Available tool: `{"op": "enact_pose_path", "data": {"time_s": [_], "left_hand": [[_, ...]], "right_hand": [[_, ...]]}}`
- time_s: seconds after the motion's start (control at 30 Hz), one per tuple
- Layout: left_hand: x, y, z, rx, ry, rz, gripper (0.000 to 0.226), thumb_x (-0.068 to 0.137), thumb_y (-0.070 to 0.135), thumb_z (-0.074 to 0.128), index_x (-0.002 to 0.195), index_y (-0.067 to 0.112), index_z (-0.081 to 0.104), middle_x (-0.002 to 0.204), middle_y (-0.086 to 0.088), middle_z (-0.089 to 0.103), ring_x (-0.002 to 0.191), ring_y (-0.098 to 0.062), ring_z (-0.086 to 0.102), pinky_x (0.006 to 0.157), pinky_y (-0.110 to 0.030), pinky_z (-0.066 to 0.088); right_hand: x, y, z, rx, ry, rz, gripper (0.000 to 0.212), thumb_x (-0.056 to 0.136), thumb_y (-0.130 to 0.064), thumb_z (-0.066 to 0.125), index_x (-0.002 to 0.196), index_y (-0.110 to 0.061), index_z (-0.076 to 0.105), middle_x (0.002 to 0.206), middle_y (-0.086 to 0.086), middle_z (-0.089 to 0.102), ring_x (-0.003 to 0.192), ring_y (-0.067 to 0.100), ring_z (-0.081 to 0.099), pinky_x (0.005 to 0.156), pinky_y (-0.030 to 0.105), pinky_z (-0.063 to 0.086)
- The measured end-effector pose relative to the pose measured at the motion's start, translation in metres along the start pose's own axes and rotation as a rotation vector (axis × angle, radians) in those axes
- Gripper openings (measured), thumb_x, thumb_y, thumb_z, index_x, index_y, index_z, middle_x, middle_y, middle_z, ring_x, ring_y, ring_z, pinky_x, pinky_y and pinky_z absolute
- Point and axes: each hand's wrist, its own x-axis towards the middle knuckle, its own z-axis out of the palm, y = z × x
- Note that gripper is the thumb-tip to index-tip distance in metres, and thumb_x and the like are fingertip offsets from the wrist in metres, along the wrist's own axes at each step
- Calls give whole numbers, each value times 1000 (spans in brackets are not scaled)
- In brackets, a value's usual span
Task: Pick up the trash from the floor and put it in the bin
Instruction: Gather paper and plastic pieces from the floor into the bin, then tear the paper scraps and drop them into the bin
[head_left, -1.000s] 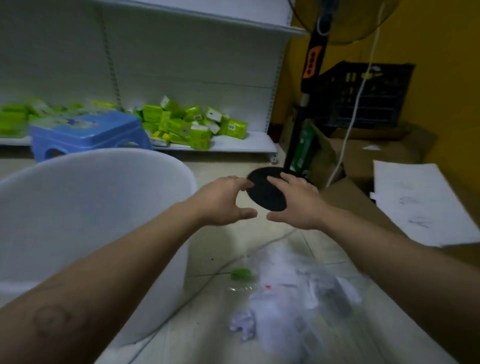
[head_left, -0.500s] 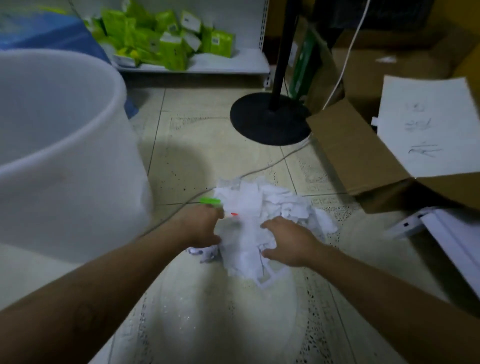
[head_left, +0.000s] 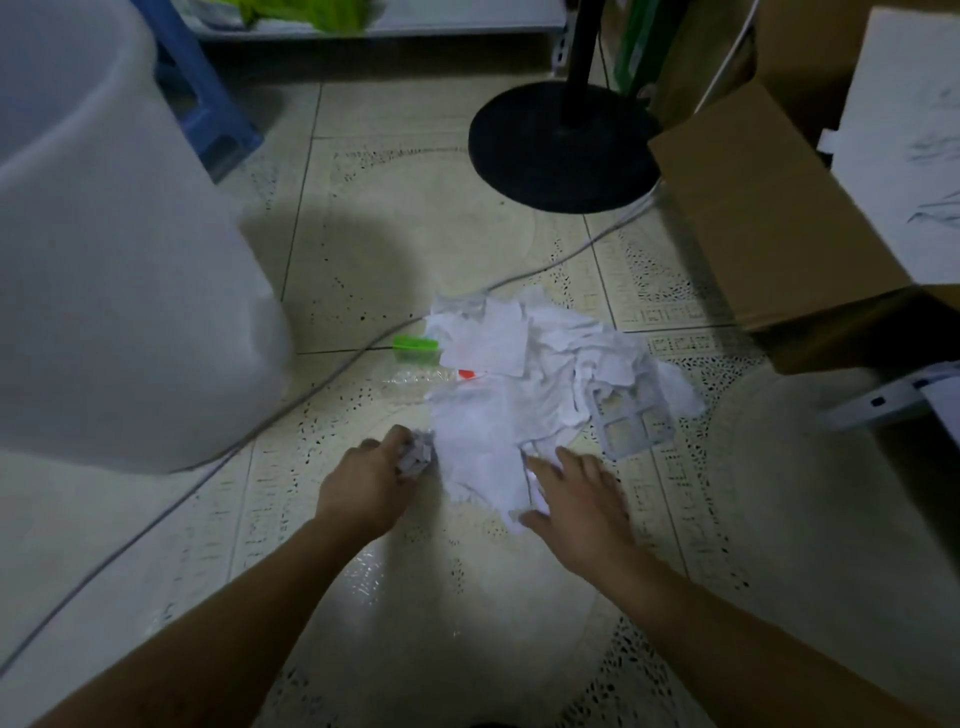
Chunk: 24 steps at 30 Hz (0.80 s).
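A heap of torn white paper (head_left: 524, 384) lies on the tiled floor in the middle of the view. Under its left edge lies a clear plastic bottle (head_left: 415, 376) with a green cap (head_left: 413, 345). A grey plastic grid piece (head_left: 631, 418) rests at the heap's right side. My left hand (head_left: 371, 480) is closed around a crumpled paper ball (head_left: 418, 457) at the heap's near left edge. My right hand (head_left: 576, 496) lies with fingers spread on the heap's near edge. The big white bin (head_left: 114, 249) stands at the left, its opening out of view.
A black fan base (head_left: 563, 148) and pole stand beyond the heap. A grey cable (head_left: 311, 387) runs across the floor past the bin. An open cardboard box (head_left: 769, 218) with white sheets sits at the right. A blue stool (head_left: 208, 88) stands behind the bin.
The view has tilted down and closer to the floor. My hands went from mid-air down to the paper heap, then slid to its near edge; the left now grips a crumpled piece.
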Motion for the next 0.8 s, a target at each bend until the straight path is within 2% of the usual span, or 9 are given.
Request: {"op": "enact_pose_path", "data": {"time_s": [0.07, 0.17, 0.3, 0.33, 0.37, 0.43, 0.53, 0.67, 0.8], "left_hand": [[2, 3, -6, 26, 23, 30, 33, 89, 39, 56, 117, 27, 43, 94, -7, 60, 78, -23, 56, 60, -35, 52], [3, 11, -17, -73, 109, 79, 28, 86, 39, 58, 110, 29, 48, 89, -4, 61, 76, -24, 56, 58, -33, 49], [5, 31, -31, -85, 207, 262, 32, 82, 33, 59, 114, 31, 55, 85, -3, 64, 78, -25, 53, 66, -35, 48], [6, 36, -34, -66, 224, 295, 33, 83, 34, 58, 116, 31, 56, 85, -3, 65, 79, -25, 53, 68, -36, 47], [7, 40, -38, -50, 239, 321, 35, 83, 35, 56, 117, 31, 57, 85, -2, 65, 80, -25, 52, 71, -37, 46], [8, 47, -46, -30, 275, 351, 37, 83, 35, 56, 120, 32, 56, 88, -3, 65, 83, -25, 52, 73, -37, 45], [9, 57, -61, -66, 306, 372, 39, 82, 34, 58, 121, 32, 57, 91, -6, 63, 85, -27, 54, 70, -37, 48], [11, 68, -80, -89, 328, 428, 39, 83, 34, 57, 121, 32, 56, 92, -5, 62, 84, -28, 55, 67, -36, 46], [12, 72, -93, -148, 336, 462, 40, 85, 37, 53, 125, 35, 52, 100, -4, 60, 88, -27, 57, 71, -35, 46]], "right_hand": [[4, -1, 1, -4, 95, -8, 39, 88, -40, 57, 123, -23, 54, 126, 7, 52, 117, 27, 45, 92, 36, 36], [9, 2, -9, 40, 136, -40, 15, 90, -22, 57, 102, -18, 65, 101, 5, 63, 93, 22, 58, 69, 29, 35], [20, 6, -42, 358, -56, -86, 10, 85, -12, 59, 82, -12, 68, 84, 10, 67, 74, 17, 54, 63, 25, 37], [20, 6, -51, 382, -90, -109, 11, 81, -11, 61, 73, -17, 65, 75, 5, 64, 69, 16, 53, 59, 23, 37], [19, 5, -60, 404, -104, -110, 21, 77, -12, 64, 62, -24, 56, 65, -2, 57, 61, 12, 49, 53, 21, 34], [19, 1, -79, 432, -134, -108, 31, 71, -15, 70, 51, -23, 49, 53, -7, 45, 50, 8, 39, 47, 19, 29], [22, 2, -107, 380, -165, -63, 16, 70, -17, 73, 63, -9, 61, 58, 2, 50, 52, 13, 42, 50, 21, 31], [24, 1, -143, 300, -108, 21, 23, 77, -14, 67, 67, -21, 48, 66, -3, 52, 59, 13, 49, 49, 22, 36], [22, -9, -172, 637, -12, 157, 19, 81, 0, 62, 75, -14, 51, 77, 13, 61, 58, 26, 63, 48, 31, 52]]}}
